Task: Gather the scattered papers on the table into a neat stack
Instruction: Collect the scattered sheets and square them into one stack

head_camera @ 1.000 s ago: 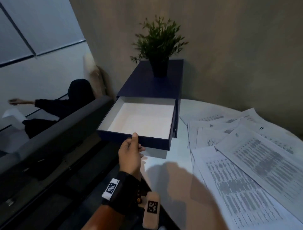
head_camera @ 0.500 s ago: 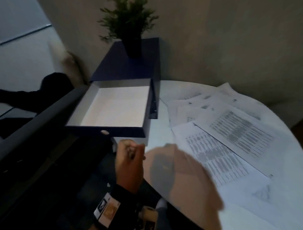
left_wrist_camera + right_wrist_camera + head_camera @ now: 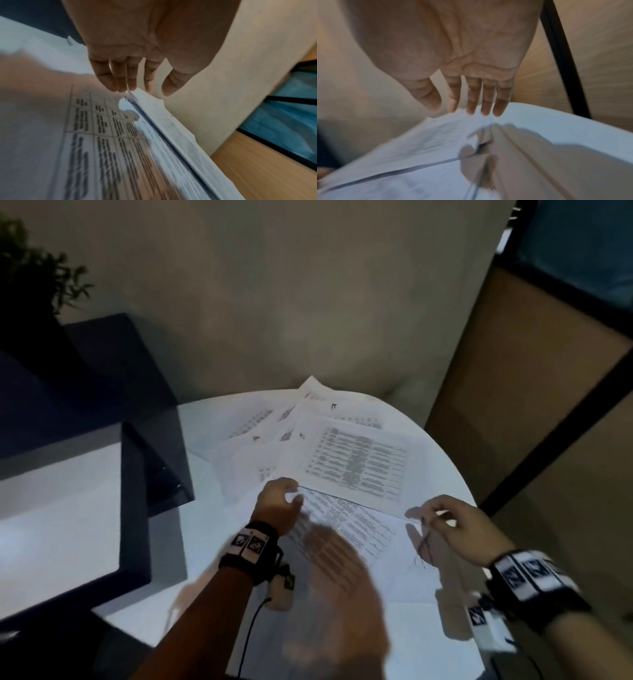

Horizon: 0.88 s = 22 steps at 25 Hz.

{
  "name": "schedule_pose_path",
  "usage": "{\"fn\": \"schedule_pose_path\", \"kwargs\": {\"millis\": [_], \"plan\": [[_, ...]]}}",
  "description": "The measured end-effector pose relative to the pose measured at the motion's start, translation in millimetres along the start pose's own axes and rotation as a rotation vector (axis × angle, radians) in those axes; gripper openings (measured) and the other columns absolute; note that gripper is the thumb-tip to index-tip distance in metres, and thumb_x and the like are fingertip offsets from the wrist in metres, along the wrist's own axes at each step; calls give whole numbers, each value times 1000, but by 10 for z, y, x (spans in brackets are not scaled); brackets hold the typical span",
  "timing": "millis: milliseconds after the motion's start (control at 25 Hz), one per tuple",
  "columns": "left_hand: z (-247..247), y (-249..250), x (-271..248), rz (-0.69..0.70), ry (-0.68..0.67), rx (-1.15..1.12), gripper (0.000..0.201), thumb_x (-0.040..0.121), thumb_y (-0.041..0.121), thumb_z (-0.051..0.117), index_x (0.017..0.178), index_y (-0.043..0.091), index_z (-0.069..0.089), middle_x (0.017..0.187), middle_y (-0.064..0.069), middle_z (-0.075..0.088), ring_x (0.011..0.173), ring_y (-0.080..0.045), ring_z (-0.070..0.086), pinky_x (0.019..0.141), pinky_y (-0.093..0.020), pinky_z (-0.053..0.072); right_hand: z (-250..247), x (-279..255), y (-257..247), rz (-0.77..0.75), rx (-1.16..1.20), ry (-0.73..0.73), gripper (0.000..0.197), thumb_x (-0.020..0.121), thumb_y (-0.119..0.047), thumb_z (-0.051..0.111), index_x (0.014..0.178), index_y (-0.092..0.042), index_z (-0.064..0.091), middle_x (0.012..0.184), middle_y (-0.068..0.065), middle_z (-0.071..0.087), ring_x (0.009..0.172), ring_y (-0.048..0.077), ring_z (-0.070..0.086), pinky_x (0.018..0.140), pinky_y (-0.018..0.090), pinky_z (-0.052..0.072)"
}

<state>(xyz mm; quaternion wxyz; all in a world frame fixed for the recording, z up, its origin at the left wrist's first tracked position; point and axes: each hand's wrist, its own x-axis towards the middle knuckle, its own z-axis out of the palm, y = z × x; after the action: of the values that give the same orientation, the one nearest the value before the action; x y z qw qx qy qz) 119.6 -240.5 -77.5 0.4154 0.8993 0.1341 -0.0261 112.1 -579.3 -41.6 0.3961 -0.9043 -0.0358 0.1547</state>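
Several printed papers lie fanned over a round white table [image 3: 442, 460]. The top sheet [image 3: 356, 463] carries dark text rows and overlaps a gridded sheet [image 3: 352, 525] nearer me. My left hand [image 3: 291, 496] is at the top sheet's near-left corner. In the left wrist view my left hand [image 3: 147, 92] has nearly straight fingers touching that corner [image 3: 137, 93], thumb apart. My right hand [image 3: 431, 517] is at the sheet's near-right corner. In the right wrist view my right hand [image 3: 453, 109] has straight fingertips [image 3: 485, 111] against the paper edge [image 3: 464, 115].
A dark blue cabinet [image 3: 133, 392] stands left of the table with its white-lined drawer [image 3: 58, 508] pulled out. A potted plant [image 3: 30, 278] sits on top of it. A beige wall is behind, and a wooden panel [image 3: 513, 405] to the right.
My view swung right from the drawer to the papers. My left hand left the drawer front and reached the top sheet. My right hand came into view at the sheet's other corner.
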Motion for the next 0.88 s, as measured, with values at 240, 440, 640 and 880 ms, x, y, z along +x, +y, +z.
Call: {"fn": "schedule_pose_path", "kwargs": {"millis": [240,440,640,880], "plan": [[-20,-97,745,-337,62,176,64,90,37,60,141,4,42,140,-26,44,130,-42,43,106,-42,36,23,1040,102,286,-179,121,34,83,-18,58,117,-18,59,132,10,50,113,29,59,90,33,50],[112,-77,928,-335,-7,199,58,88,34,61,139,12,43,138,-18,44,122,-40,51,102,-42,42,-53,1642,-54,188,-479,20,57,85,-27,63,139,-18,45,146,9,42,132,30,44,107,39,42],[204,69,850,-264,194,9,37,89,8,55,126,12,52,127,-18,57,112,-38,56,89,-38,44,-31,2438,-87,0,-543,-155,30,68,-49,64,81,-24,54,86,1,61,80,27,62,82,41,57],[63,200,729,-17,309,-327,41,88,-3,56,86,38,58,94,0,62,84,-23,58,75,-37,53,-122,2351,-159,-158,-429,-57,81,70,-50,80,136,-26,39,127,-5,58,116,21,56,99,41,47]]}}
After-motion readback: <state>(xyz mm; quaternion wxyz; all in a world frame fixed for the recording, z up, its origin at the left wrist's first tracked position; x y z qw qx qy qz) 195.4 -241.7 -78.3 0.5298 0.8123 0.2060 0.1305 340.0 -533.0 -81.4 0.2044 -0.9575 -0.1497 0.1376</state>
